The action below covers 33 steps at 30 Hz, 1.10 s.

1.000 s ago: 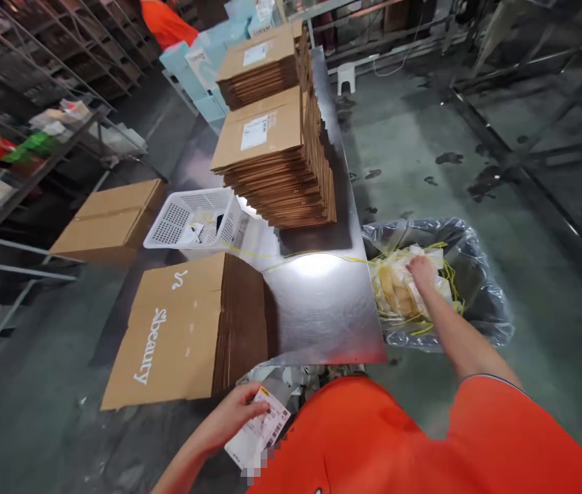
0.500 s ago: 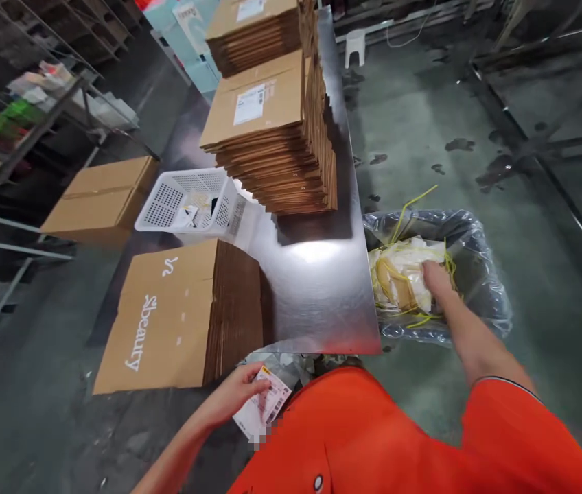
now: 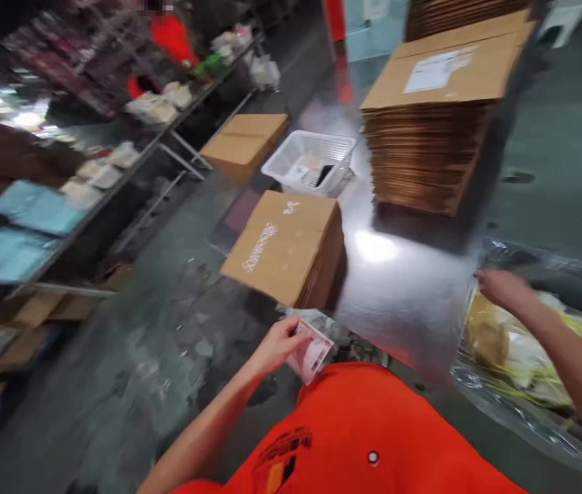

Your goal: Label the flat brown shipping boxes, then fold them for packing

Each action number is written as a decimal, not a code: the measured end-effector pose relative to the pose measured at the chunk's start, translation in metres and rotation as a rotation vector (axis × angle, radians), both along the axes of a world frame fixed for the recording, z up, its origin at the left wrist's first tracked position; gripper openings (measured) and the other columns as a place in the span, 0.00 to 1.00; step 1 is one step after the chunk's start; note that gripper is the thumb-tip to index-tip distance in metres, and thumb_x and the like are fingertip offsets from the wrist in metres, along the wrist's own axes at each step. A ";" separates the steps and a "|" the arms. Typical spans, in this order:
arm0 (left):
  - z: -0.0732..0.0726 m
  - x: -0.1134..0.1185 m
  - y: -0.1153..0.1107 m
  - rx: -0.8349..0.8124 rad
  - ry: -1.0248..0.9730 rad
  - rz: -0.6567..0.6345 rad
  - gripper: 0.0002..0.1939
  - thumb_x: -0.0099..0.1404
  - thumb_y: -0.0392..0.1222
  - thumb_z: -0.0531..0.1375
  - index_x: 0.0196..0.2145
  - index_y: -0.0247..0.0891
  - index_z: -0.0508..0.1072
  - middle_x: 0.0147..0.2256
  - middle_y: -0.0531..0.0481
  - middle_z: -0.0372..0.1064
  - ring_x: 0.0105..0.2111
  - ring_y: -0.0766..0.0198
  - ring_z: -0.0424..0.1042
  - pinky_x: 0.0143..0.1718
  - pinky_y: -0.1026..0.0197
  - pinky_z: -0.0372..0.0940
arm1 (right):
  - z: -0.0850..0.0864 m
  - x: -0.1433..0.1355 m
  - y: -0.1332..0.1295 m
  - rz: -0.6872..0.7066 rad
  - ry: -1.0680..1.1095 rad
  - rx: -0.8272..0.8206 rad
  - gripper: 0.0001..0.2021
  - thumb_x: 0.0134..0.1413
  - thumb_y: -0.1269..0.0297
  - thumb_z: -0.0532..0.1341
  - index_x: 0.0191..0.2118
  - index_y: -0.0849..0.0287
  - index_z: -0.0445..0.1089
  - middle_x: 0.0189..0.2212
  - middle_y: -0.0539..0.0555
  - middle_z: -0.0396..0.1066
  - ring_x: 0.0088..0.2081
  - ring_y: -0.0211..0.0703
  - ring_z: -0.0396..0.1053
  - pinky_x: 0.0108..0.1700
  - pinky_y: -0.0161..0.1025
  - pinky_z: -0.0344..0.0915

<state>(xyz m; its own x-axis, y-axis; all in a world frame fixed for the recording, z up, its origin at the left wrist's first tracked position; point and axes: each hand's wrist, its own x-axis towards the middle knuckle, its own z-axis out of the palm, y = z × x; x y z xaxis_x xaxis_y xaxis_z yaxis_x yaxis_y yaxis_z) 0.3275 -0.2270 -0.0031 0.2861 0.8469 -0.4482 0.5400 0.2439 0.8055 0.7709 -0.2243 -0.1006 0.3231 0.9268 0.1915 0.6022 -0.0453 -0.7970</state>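
Note:
Low in front of my body, my left hand [image 3: 287, 341] pinches a small stack of shipping labels [image 3: 316, 357] between thumb and fingers. The top label has printed text and a barcode. My right hand [image 3: 502, 287] is over the near left part of a bin lined with clear plastic [image 3: 469, 384], close to the table's right edge. Its fingers are blurred, and I cannot make out anything in them. Below that arm, the bin holds white and brown scraps [image 3: 520, 350] and yellow straps [image 3: 528, 394].
A metal table [image 3: 399, 302] bears a tall stack of flat cardboard boxes [image 3: 429, 154], a smaller stack of printed cardboard [image 3: 285, 240] and a white plastic basket [image 3: 278, 165]. A carton [image 3: 244, 140] is behind the basket. Shelving with goods [image 3: 136, 161] runs along the left, where a person in red [image 3: 172, 38] is.
The view has swung left, so the table and bin appear further right. My right hand has come out of the scraps towards the table's edge. My left hand keeps the labels.

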 end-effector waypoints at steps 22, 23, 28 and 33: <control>-0.017 -0.144 0.104 0.089 -0.338 0.227 0.19 0.45 0.48 0.69 0.32 0.32 0.77 0.29 0.50 0.73 0.30 0.64 0.67 0.33 0.63 0.61 | 0.121 -0.321 0.214 0.458 -0.371 0.010 0.13 0.57 0.56 0.60 0.43 0.59 0.69 0.40 0.58 0.75 0.39 0.50 0.71 0.40 0.41 0.64; -0.022 -0.151 0.106 0.061 -0.320 0.215 0.18 0.45 0.48 0.69 0.32 0.33 0.77 0.28 0.50 0.73 0.29 0.64 0.67 0.32 0.63 0.61 | 0.120 -0.318 0.225 0.444 -0.458 -0.016 0.16 0.56 0.55 0.62 0.46 0.60 0.69 0.43 0.61 0.74 0.42 0.53 0.71 0.43 0.43 0.65; -0.039 -0.198 0.079 -0.128 -0.209 0.020 0.16 0.50 0.52 0.66 0.21 0.34 0.73 0.17 0.54 0.64 0.20 0.66 0.62 0.23 0.64 0.56 | 0.118 -0.318 0.230 0.207 -0.671 -0.062 0.30 0.61 0.54 0.60 0.63 0.65 0.59 0.50 0.70 0.69 0.50 0.62 0.68 0.52 0.52 0.63; -0.010 -0.225 0.114 0.197 -0.263 0.151 0.20 0.57 0.56 0.62 0.30 0.34 0.80 0.31 0.46 0.77 0.34 0.54 0.73 0.37 0.58 0.66 | 0.107 -0.384 0.213 0.184 -0.719 -0.080 0.26 0.68 0.58 0.50 0.63 0.71 0.60 0.63 0.73 0.60 0.64 0.63 0.57 0.64 0.55 0.52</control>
<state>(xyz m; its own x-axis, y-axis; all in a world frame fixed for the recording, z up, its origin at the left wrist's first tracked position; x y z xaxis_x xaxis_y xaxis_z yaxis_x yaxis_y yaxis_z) 0.1030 -0.1135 -0.0134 0.2355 0.9511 -0.1999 0.2776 0.1313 0.9517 0.3874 -0.0114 0.0066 -0.0179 0.9737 0.2272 0.9773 0.0650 -0.2017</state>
